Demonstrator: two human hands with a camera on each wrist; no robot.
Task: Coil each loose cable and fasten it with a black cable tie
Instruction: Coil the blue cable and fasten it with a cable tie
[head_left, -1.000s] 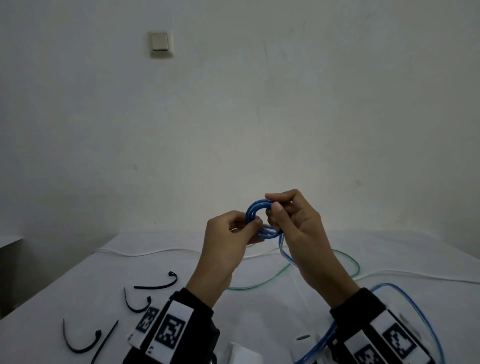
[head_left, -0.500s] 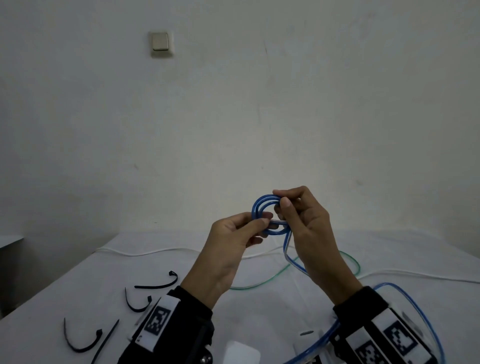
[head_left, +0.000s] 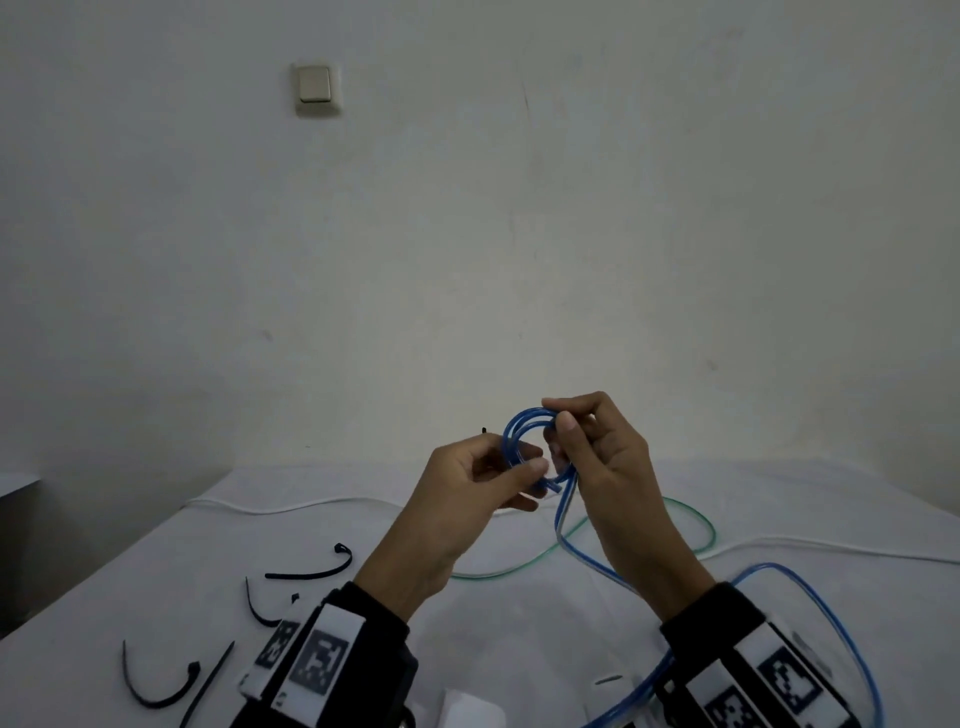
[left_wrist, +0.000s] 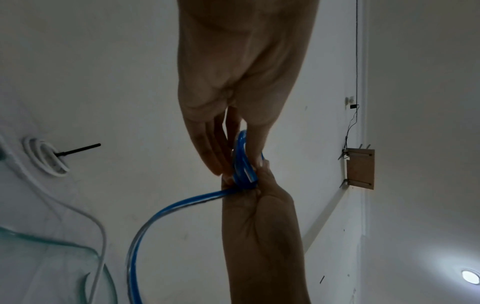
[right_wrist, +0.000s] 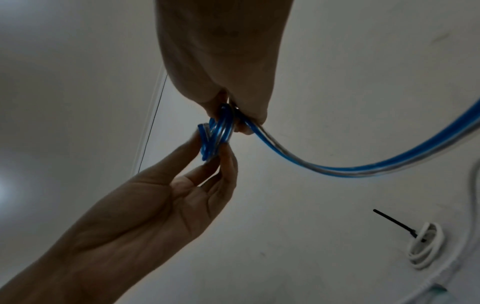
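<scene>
The blue cable (head_left: 524, 434) is being held up above the white-covered table (head_left: 519, 639), wound into a small coil of a few turns between the two hands. The left hand (head_left: 462, 499) is pinching the near side of the coil between thumb and fingertips, while the right hand (head_left: 605, 457) is pinching the coil's top and far side, its fingers curled round the strands. From under the right hand's grip the cable's loose length is dropping down to the table, running toward the person's right sleeve and looping out wide beyond it. Below and behind the grip a green cable (head_left: 691, 514) is lying in a loose curve on the cloth, and a white cable (head_left: 291, 506) is trailing across the table's far part. Down to the left of the grip, beside the left sleeve, several black cable ties (head_left: 156, 691) are lying loose and curved. In the wrist views, off to the side of the held coil, a white cable coil (right_wrist: 424, 246) is lying on the table, already fastened with a black tie whose tail is sticking out.
</scene>
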